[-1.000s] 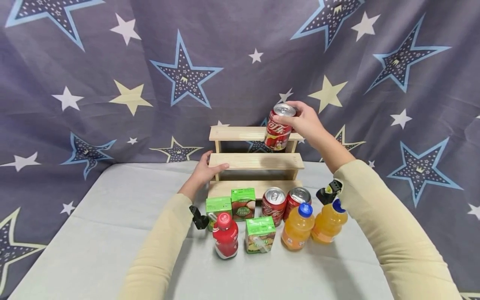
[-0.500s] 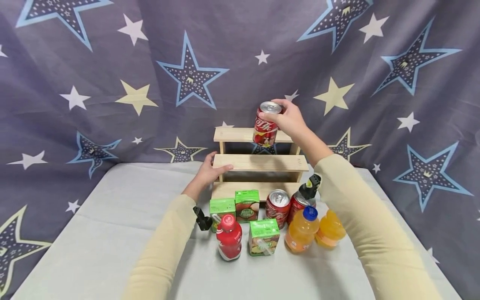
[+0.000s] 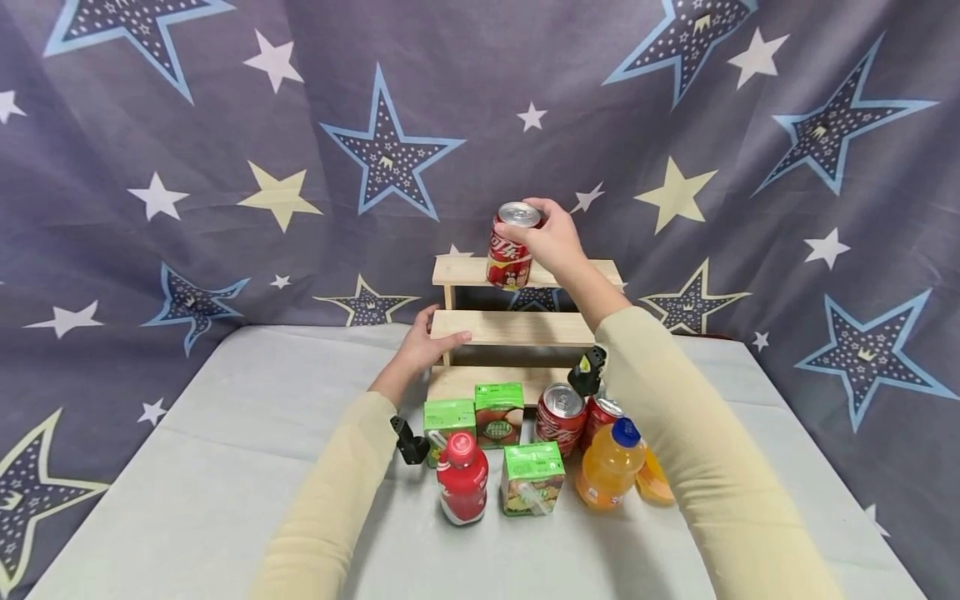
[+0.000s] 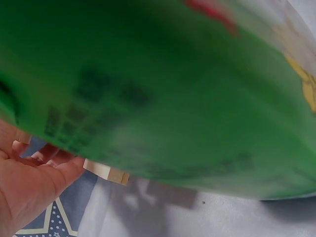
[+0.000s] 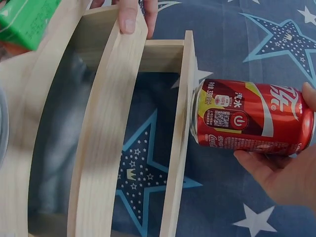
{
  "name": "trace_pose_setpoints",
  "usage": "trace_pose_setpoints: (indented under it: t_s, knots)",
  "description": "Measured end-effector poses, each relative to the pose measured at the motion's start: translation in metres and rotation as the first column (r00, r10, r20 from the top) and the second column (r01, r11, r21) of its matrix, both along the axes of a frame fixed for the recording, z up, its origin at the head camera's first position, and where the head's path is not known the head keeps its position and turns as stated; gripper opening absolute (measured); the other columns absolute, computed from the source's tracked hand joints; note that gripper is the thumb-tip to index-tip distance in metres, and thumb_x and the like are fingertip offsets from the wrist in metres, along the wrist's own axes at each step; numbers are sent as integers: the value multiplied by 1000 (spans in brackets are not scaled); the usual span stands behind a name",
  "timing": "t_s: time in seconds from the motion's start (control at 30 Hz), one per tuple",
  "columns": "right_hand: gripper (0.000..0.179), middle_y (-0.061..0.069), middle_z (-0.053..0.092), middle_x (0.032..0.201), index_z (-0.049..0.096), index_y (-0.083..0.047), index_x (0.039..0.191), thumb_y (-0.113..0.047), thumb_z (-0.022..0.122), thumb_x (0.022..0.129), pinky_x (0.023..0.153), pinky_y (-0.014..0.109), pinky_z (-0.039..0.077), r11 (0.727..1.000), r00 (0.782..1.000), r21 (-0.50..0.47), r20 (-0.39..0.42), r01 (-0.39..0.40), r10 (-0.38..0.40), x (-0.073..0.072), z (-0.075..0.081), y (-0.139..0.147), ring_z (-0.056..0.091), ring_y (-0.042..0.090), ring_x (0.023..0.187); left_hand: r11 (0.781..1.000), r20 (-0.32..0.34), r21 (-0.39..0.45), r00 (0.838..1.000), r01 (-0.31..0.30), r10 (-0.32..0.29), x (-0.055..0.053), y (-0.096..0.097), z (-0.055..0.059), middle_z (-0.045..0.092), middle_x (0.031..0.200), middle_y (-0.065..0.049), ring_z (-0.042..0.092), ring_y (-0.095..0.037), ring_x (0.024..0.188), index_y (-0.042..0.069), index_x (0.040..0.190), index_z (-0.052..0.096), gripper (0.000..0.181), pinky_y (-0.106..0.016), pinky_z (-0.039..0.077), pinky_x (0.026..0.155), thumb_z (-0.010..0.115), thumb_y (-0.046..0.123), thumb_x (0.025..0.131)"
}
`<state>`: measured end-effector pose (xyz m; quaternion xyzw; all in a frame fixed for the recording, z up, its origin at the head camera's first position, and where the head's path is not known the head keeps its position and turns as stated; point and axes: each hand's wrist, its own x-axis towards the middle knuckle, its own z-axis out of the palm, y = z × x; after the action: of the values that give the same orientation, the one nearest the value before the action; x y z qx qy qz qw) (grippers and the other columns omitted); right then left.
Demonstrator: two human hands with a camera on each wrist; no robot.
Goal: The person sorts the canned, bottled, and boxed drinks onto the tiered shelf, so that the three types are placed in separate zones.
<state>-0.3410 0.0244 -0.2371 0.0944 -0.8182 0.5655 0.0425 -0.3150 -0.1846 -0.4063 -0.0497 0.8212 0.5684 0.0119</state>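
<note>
The right hand (image 3: 553, 239) is clamped round a red can (image 3: 509, 262), held upright with its base close to the top of the wooden shelf (image 3: 459, 271); the left hand (image 3: 422, 343) pinches the left end of the middle board (image 3: 517, 327), and cartons (image 3: 498, 417), bottles (image 3: 462, 490) and more cans (image 3: 559, 423) stand on the surface (image 3: 217, 467)

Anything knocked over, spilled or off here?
Nothing looks spilled or tipped; the can in the right hand shows no visible dent. Odd only: a blurred green carton blocks most of the left wrist view.
</note>
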Motion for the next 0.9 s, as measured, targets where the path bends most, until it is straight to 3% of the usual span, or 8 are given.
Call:
trace_pose_setpoints:
  t_s: [0.3, 0.9]
  knots:
    - [71, 7, 53, 132, 42, -13, 138, -35, 74, 79, 103, 37, 41, 999, 1000, 25, -3, 26, -26, -2, -3, -10, 51, 20, 120, 1000, 11, -13, 1000, 9, -9, 5, 1, 3, 41, 138, -21, 53, -33, 116, 15, 150, 15, 95, -43, 48, 93, 75, 35, 79]
    - [71, 7, 51, 132, 39, -15, 140, -37, 72, 81, 104, 37, 41, 999, 999, 11, -25, 36, -36, -5, -8, -29, 50, 20, 120, 1000, 11, -6, 1000, 9, -9, 4, 1, 2, 39, 139, -21, 51, -34, 118, 16, 149, 16, 94, -44, 48, 95, 75, 34, 79]
